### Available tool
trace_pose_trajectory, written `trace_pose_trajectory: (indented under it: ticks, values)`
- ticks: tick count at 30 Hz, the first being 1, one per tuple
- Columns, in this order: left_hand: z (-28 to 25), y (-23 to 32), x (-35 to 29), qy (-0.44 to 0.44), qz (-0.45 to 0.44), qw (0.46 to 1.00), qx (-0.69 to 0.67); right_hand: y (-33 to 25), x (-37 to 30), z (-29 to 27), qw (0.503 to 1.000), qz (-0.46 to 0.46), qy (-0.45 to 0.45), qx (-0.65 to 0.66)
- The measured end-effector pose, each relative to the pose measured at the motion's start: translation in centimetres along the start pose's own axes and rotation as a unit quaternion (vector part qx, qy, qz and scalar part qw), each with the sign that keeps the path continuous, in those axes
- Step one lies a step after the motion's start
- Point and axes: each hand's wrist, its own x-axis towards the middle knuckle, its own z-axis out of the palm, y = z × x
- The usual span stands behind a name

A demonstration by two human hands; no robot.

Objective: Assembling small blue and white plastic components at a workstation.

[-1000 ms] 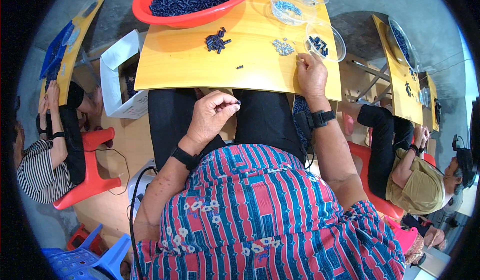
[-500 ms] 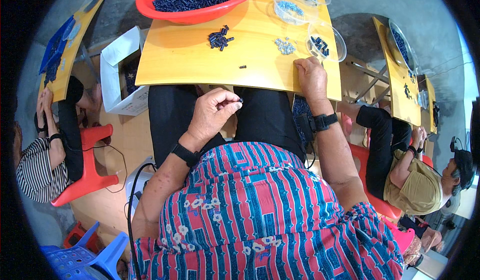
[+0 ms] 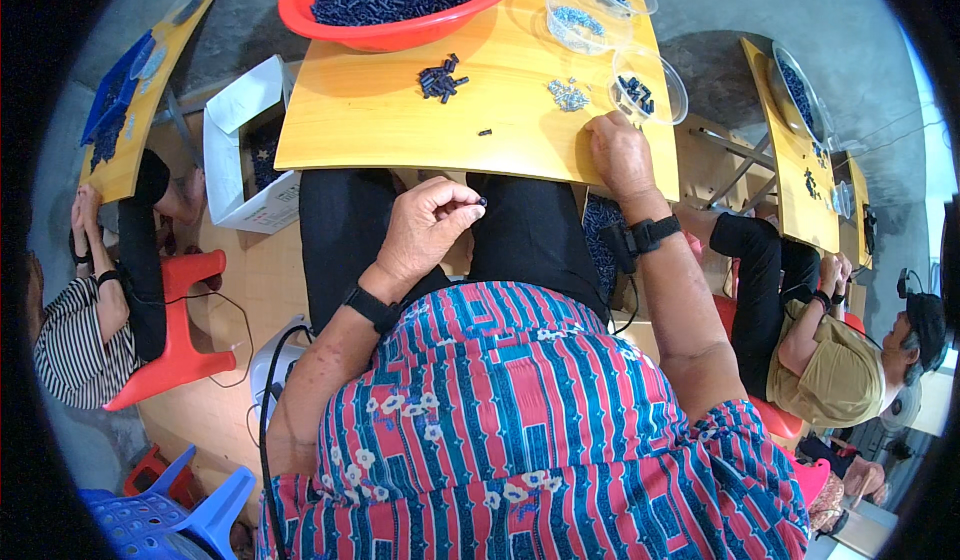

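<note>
Over my lap, just short of the table edge, my left hand (image 3: 425, 225) pinches a small black cylindrical piece (image 3: 482, 202) between thumb and forefinger. My right hand (image 3: 622, 155) rests on the right part of the yellow table (image 3: 380, 140), its fingers curled together. Whatever those fingers hold, if anything, is hidden. Beyond them lies a small heap of clear and silvery pieces (image 3: 568, 95). A clear plastic bowl (image 3: 678, 100) with several dark pieces stands right behind that hand. Farther left is a loose pile of dark tubes (image 3: 440, 82), and one lone dark tube (image 3: 485, 133) lies closer to me.
A red basin (image 3: 400, 36) full of dark tubes stands at the far left of the table. Another clear bowl (image 3: 553, 22) holds small light pieces. A white carton (image 3: 228, 150) sits left of the table. Other people work at tables on both sides.
My right hand has shifted very slightly left, and its forearm has swung a little outward. The left hand keeps its pinch in the same place.
</note>
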Motion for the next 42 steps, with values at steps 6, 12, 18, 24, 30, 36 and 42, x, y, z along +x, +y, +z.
trace_pose_trajectory:
  ticks: [6,12,18,24,30,36,42]
  values:
    - [-0.1,0.0,-0.2,0.001,0.009,1.000,-0.004,-0.4,0.2,0.0,1.000,-0.010,-0.016,-0.010]
    - [-0.4,0.1,0.1,0.013,-0.009,0.999,-0.048,-3.4,-0.4,-1.3,0.979,-0.027,0.088,0.184]
    - [-0.9,0.3,0.0,0.027,-0.003,0.993,-0.119,-9.7,-1.5,-3.0,0.772,0.120,-0.112,0.614]
    - [-0.8,0.5,-0.2,0.013,-0.016,0.994,-0.109,-12.5,-2.1,-3.0,0.703,0.157,-0.200,0.664]
    - [-0.7,0.4,-0.3,0.012,-0.002,0.994,-0.110,-12.8,-2.3,-2.8,0.671,0.171,-0.233,0.683]
    - [-0.7,0.3,-0.3,0.015,-0.010,0.995,-0.094,-12.9,-2.2,-2.7,0.671,0.162,-0.242,0.682]
    - [-0.6,0.2,-0.3,0.017,-0.019,0.993,-0.118,-13.1,-2.2,-3.0,0.693,0.157,-0.240,0.662]
